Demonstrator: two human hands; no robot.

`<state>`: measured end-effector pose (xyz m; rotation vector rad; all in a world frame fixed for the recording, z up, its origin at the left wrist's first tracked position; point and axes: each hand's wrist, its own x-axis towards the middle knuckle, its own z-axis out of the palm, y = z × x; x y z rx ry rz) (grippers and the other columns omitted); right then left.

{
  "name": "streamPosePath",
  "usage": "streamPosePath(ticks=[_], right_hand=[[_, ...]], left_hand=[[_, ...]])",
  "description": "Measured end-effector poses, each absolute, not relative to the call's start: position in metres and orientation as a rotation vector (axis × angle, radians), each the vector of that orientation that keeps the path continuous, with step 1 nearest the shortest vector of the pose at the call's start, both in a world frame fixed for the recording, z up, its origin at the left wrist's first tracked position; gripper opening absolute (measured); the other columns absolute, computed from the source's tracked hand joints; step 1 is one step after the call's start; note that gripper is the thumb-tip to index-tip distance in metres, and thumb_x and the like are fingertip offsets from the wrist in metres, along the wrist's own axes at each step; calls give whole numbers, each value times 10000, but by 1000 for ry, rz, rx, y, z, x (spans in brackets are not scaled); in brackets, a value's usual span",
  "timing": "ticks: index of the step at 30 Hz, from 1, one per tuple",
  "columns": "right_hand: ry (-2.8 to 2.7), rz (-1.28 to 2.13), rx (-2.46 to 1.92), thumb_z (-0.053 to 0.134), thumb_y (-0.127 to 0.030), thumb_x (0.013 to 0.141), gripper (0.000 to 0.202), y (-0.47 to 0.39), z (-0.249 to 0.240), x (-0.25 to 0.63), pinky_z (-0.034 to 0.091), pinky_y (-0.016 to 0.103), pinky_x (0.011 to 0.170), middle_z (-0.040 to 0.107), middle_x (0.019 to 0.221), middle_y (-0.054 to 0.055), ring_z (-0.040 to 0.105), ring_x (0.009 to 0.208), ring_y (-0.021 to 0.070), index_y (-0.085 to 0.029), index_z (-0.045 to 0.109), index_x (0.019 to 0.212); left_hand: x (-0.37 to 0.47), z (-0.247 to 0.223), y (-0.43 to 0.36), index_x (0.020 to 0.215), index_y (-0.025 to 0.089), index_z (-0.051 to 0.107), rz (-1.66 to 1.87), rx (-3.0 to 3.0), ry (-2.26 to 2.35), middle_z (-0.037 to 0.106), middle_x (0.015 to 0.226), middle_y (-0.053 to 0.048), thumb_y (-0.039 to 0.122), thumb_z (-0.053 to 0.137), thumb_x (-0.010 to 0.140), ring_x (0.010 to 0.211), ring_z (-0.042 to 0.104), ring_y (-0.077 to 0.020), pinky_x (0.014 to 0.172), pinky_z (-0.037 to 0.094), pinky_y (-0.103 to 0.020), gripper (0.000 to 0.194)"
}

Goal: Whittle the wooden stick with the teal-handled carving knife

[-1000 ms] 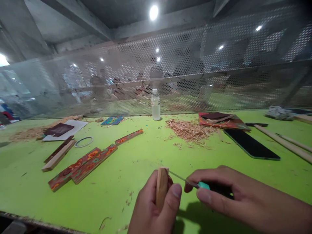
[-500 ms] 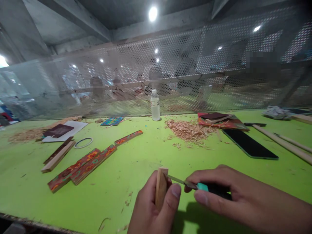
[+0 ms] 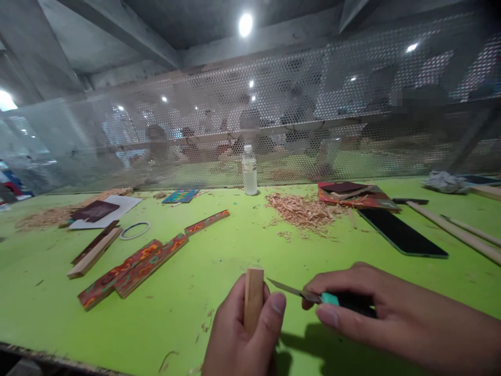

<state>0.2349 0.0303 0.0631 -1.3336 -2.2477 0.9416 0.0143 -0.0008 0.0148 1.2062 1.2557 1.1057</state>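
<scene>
Left hand (image 3: 242,334), at 6 o'clock: bare. Left thumb (image 3: 273,315): broad, with a rounded tip and a short nail. The lower edge of view cuts off the wrist side. Right hand (image 3: 368,300), at 4 o'clock: bare. Right thumb (image 3: 340,320): blunt tip, short nail. Right forearm (image 3: 465,324), further out at 4 o'clock: bare to the edge of view.

Block (image 3: 253,303) stood within the left fingers (image 3: 273,316); knife (image 3: 288,289) lay in the right fingers (image 3: 330,315), its tip just right of the block. On the worktop (image 3: 235,248), strips (image 3: 151,266) lay left of the fingers, shavings (image 3: 305,211) and bottle (image 3: 249,176) beyond them, phone (image 3: 403,232) beyond to the right.
</scene>
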Motion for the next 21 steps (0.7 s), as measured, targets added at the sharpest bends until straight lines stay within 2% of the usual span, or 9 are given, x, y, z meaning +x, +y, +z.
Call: streamPosePath(ticks=[6,10,15,21], right_hand=[[-2193,908,-1309,646,-558,891,351,27,60,229,511,281,604,823,1012,30,731,817,250,-296,847,1009],[-2280,893,-1259,613,-530,942,346,31,56,233,503,281,583,818,1048,34,723,762,233,-302,830,1087],[-2296,893,-1227,611,-506,963,333,32,51,236,487,281,553,820,1039,31,713,701,219,-307,820,1129],[-2283,915,-1231,626,-519,950,318,33,50,238,525,287,601,819,1071,29,741,820,255,-330,821,1115]], left_hand=[[16,19,0,888,215,653,1097,1233,1147,624,805,-16,686,745,803,775,565,-195,722,469,-264,487],[16,18,0,896,217,675,1086,1280,1142,585,762,-5,659,744,820,731,515,-179,682,443,-251,454],[17,18,0,921,207,710,1114,1262,1113,608,752,-13,643,758,819,719,525,-179,665,447,-248,450],[17,19,-1,921,204,700,1110,1264,1146,612,761,-15,686,746,804,741,546,-190,675,443,-252,498]])
